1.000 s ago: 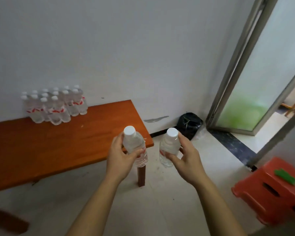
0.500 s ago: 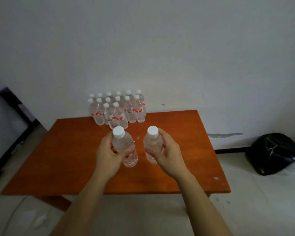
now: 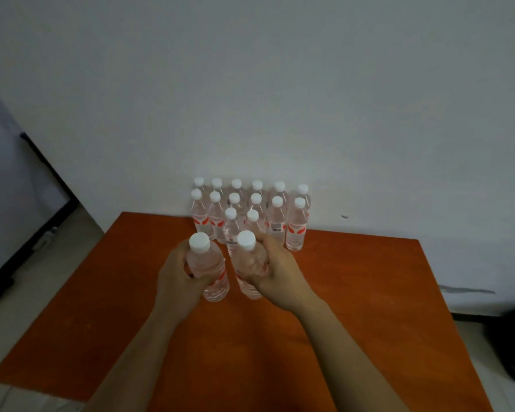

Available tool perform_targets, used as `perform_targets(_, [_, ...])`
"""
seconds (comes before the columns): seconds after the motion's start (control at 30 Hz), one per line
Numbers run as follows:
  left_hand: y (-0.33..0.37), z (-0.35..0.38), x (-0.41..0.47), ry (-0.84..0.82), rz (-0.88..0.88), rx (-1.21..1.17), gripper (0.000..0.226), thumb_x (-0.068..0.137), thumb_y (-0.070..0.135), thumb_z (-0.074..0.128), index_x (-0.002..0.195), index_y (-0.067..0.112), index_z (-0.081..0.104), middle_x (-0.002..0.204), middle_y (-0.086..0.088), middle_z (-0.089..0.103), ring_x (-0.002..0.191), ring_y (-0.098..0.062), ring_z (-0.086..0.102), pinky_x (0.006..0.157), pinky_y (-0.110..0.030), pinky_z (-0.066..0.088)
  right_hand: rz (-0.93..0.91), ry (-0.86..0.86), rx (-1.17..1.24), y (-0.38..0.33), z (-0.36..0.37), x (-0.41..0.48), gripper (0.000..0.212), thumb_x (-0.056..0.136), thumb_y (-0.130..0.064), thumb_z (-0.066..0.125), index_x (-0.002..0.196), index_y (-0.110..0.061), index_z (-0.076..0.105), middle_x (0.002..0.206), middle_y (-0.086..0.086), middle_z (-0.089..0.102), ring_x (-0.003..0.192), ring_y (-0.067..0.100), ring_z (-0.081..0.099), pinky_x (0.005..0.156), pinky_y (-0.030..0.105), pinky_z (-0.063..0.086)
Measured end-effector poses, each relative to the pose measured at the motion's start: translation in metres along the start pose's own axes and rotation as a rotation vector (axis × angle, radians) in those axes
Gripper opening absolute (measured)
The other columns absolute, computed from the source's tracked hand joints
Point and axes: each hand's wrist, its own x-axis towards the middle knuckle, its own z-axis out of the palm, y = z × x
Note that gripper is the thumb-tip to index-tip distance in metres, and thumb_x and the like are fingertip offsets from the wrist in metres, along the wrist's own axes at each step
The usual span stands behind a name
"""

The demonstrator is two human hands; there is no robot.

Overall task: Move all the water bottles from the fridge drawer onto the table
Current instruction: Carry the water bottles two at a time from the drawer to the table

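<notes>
Two water bottles are held above the orange table (image 3: 369, 292): left hand (image 3: 177, 281) grips the left bottle (image 3: 207, 267), right hand (image 3: 280, 275) grips the right bottle (image 3: 249, 263), just before the standing bottle group (image 3: 250, 209) by the wall

Bottle cluster (image 3: 250, 209) at table's (image 3: 369, 307) far edge against wall (image 3: 280, 84), two held bottles just before it, left bottle (image 3: 207, 269) beside right bottle (image 3: 249, 263), bag (image 3: 512, 346) right of table
</notes>
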Motion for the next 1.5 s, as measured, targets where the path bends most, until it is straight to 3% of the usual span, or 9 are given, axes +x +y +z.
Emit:
perform_targets(0.13, [-0.046,-0.017,0.068,-0.112,-0.003,-0.082,0.073,0.07,0.019,0.088,0.132,0.031,0.053,0.124,0.012,0.063,0.11,-0.01,0.063,0.09,-0.038,0.055,0.048,0.028,-0.055,0.0,0.042,0.057,0.072,0.079,-0.035,0.082,0.138,-0.035,0.04,0.135,-0.018,0.055,0.126,0.004,0.052,0.102,0.041,0.05])
perform_targets(0.27, [-0.085,-0.035,0.125,-0.216,0.014,-0.067,0.067,0.068,0.022,0.088,0.113,0.057,0.053,0.113,0.028,0.062,0.106,0.005,0.06,0.085,-0.028,0.052,0.141,0.017,-0.127,-0.001,0.083,0.105,0.069,0.08,-0.04,0.08,0.137,-0.036,0.04,0.133,-0.018,0.056,0.12,0.0,0.053,0.098,0.029,0.049])
perform_targets(0.37, [-0.114,-0.041,0.164,-0.277,0.02,-0.013,0.062,0.068,0.024,0.088,0.12,0.042,0.058,0.114,0.02,0.066,0.105,-0.001,0.062,0.088,-0.033,0.054,0.207,-0.02,-0.187,0.003,0.105,0.136,0.069,0.079,-0.038,0.081,0.133,-0.046,0.039,0.129,-0.021,0.058,0.115,-0.003,0.053,0.092,0.022,0.044])
perform_targets(0.47, [-0.139,-0.039,0.195,-0.348,0.036,0.055,0.061,0.071,0.028,0.087,0.126,0.028,0.061,0.123,0.008,0.068,0.11,-0.012,0.063,0.09,-0.037,0.052,0.241,-0.072,-0.338,0.011,0.121,0.16,0.067,0.081,-0.036,0.08,0.137,-0.04,0.044,0.133,-0.01,0.062,0.118,0.013,0.06,0.095,0.037,0.052])
perform_targets(0.83, [-0.169,-0.012,0.255,-0.493,0.013,0.068,0.044,0.08,0.028,0.08,0.119,0.026,0.061,0.117,0.005,0.068,0.105,-0.016,0.065,0.088,-0.036,0.055,0.392,-0.007,-0.486,0.051,0.157,0.223,0.038,0.088,-0.009,0.068,0.124,-0.018,0.06,0.123,0.003,0.065,0.105,0.023,0.065,0.085,0.04,0.057])
perform_targets(1.07, [-0.175,-0.001,0.264,-0.481,0.036,0.133,0.055,0.084,0.027,0.077,0.134,0.018,0.055,0.135,-0.004,0.054,0.119,-0.022,0.057,0.098,-0.04,0.051,0.61,0.122,-0.486,0.061,0.177,0.226,0.059,0.086,0.005,0.065,0.138,-0.014,0.044,0.113,0.008,0.068,0.088,0.024,0.07,0.068,0.033,0.057])
perform_targets(1.3, [-0.193,0.002,0.259,-0.501,0.037,0.126,0.06,0.087,0.023,0.074,0.141,0.021,0.047,0.139,-0.005,0.05,0.123,-0.024,0.055,0.098,-0.037,0.05,0.611,0.181,-0.474,0.061,0.19,0.222,0.07,0.089,0.002,0.062,0.15,-0.016,0.03,0.133,0.011,0.062,0.096,0.027,0.07,0.076,0.039,0.06])
perform_targets(1.4, [-0.196,0.001,0.254,-0.495,0.062,0.13,0.066,0.085,0.033,0.076,0.142,0.028,0.042,0.143,0.0,0.046,0.124,-0.022,0.055,0.093,-0.036,0.05,0.488,0.255,-0.407,0.051,0.19,0.215,0.085,0.09,-0.004,0.065,0.157,-0.021,0.015,0.155,0.009,0.04,0.095,0.024,0.069,0.066,0.03,0.058])
perform_targets(1.5, [-0.188,-0.004,0.253,-0.479,0.127,0.113,0.069,0.086,0.043,0.071,0.146,0.037,0.036,0.148,0.005,0.042,0.131,-0.019,0.048,0.098,-0.042,0.05,0.372,0.318,-0.405,0.039,0.186,0.203,0.073,0.093,-0.006,0.058,0.155,-0.02,0.022,0.158,0.006,0.034,0.068,0.008,0.061,0.049,0.017,0.045])
